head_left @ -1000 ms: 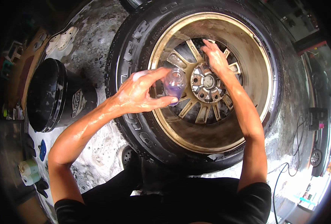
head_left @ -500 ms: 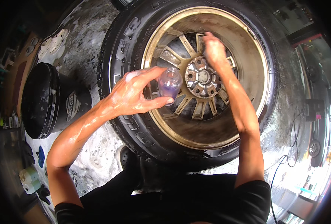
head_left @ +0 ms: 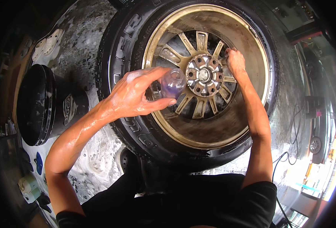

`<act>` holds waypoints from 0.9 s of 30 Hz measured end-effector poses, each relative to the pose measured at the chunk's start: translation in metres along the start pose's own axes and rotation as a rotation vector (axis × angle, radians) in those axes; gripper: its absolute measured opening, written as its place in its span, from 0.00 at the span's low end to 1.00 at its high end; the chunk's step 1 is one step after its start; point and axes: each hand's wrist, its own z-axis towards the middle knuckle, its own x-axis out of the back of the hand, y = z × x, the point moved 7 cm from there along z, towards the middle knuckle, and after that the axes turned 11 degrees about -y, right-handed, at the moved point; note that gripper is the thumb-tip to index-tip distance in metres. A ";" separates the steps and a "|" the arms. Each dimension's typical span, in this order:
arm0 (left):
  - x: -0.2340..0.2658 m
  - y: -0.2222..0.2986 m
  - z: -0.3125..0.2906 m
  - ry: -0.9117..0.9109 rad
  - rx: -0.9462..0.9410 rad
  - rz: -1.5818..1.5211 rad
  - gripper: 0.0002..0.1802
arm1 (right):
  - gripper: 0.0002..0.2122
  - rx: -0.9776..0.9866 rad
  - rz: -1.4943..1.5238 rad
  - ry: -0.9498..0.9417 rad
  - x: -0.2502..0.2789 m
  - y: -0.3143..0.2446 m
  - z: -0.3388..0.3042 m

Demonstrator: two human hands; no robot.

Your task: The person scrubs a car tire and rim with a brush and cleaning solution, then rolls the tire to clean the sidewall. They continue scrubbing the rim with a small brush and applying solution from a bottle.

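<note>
My left hand (head_left: 132, 95), wet and with a patch of foam on its back, grips a clear bottle (head_left: 173, 86) that has purple liquid inside and no cap on its mouth. The bottle is held above the left part of a dirty, bronze-coloured wheel rim (head_left: 203, 146). Inside the rim's barrel, at the right side of the spokes, is my right hand (head_left: 236, 62) with its fingers curled closed; what they hold, if anything, is hidden. A black tyre (head_left: 113, 49) with raised lettering surrounds the rim. The hub (head_left: 204, 75) shows rust around its bolt holes.
A black bucket (head_left: 71, 110) stands at the left, with pale clogs (head_left: 48, 45) beyond it. Near the lower left are a jug of pale liquid (head_left: 29, 188) and a small blue object (head_left: 38, 163). A dark cable (head_left: 278, 167) runs over the wet floor at the right.
My right hand has moved right and a little down, from over the upper spokes to the spokes' right side. My left hand keeps the bottle in nearly the same place. The view has shifted slightly.
</note>
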 end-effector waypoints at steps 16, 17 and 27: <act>0.005 0.001 -0.009 -0.009 0.037 0.049 0.34 | 0.10 0.158 -0.060 -0.008 -0.027 -0.041 0.000; 0.004 0.001 -0.005 0.004 0.013 0.027 0.34 | 0.09 0.118 -0.088 -0.031 -0.020 -0.034 0.001; 0.004 0.002 -0.004 0.013 -0.004 0.001 0.36 | 0.14 0.163 0.085 0.089 0.005 -0.024 0.001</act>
